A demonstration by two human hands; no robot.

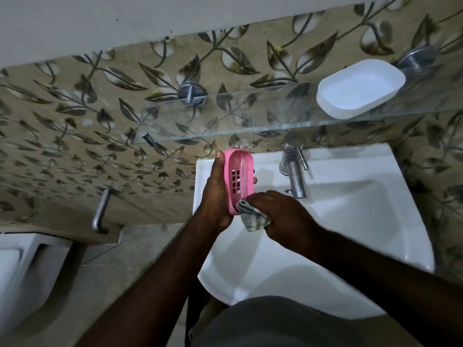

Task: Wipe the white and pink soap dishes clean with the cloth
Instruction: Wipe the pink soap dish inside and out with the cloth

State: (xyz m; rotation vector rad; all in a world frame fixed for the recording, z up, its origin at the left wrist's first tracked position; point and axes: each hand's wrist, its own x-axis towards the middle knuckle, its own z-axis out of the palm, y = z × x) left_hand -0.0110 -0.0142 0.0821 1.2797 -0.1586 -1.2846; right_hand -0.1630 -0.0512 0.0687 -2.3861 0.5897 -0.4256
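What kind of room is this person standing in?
A bathroom, most likely: a white washbasin with a metal tap sits below a glass shelf holding a white soap dish, and what looks like a toilet stands at the left.

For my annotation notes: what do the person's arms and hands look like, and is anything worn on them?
Both arms are bare as far as they show; no sleeve is in view. The left hand and right hand wear no gloves, and no watch, bracelet or ring shows. A grey garment covers the body below.
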